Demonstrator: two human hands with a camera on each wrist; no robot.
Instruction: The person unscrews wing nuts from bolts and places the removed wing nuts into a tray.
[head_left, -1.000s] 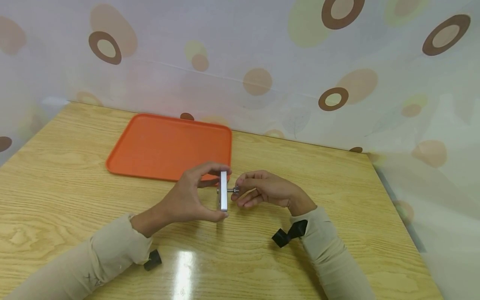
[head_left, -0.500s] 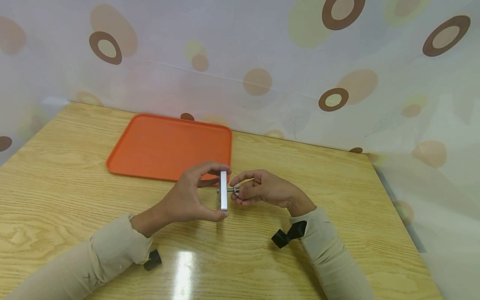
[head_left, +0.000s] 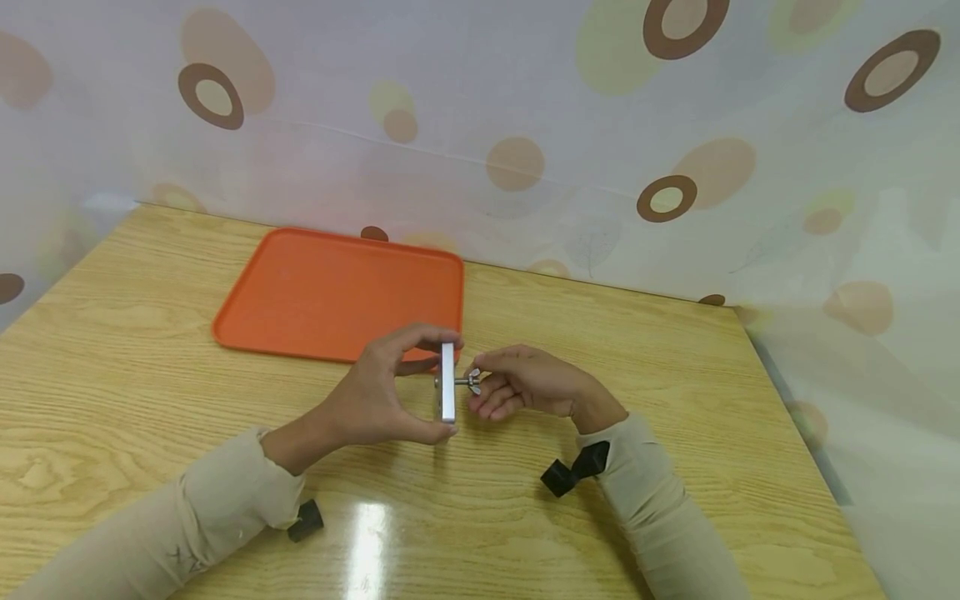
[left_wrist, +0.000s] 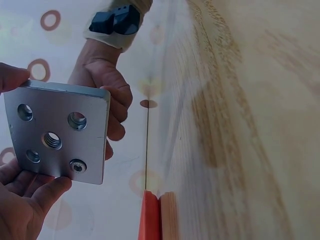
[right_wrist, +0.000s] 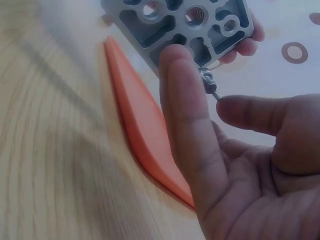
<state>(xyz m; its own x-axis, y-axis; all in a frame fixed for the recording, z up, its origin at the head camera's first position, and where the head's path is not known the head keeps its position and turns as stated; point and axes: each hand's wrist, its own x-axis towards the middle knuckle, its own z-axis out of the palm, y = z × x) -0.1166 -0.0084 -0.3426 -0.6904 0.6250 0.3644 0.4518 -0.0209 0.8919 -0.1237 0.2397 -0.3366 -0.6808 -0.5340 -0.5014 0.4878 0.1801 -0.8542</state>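
Note:
My left hand grips a square silver metal plate by its opposite edges and holds it upright over the table. In the left wrist view the plate's flat face shows several holes, and a socket-head bolt fills one corner hole. Its ribbed back faces my right hand. From that side the bolt shank sticks out with a wing nut on its end. The right wrist view has my thumb with its tip at one wing, and the index finger extended along the other side of the nut.
An orange tray lies on the wooden table behind my left hand. A patterned covering hangs along the table's back and right sides. Black camera mounts sit at both wrists.
My right fingers closed around the wing nut half a second ago, then loosened and drew slightly back, so the wings show again. The left hand and plate stay still.

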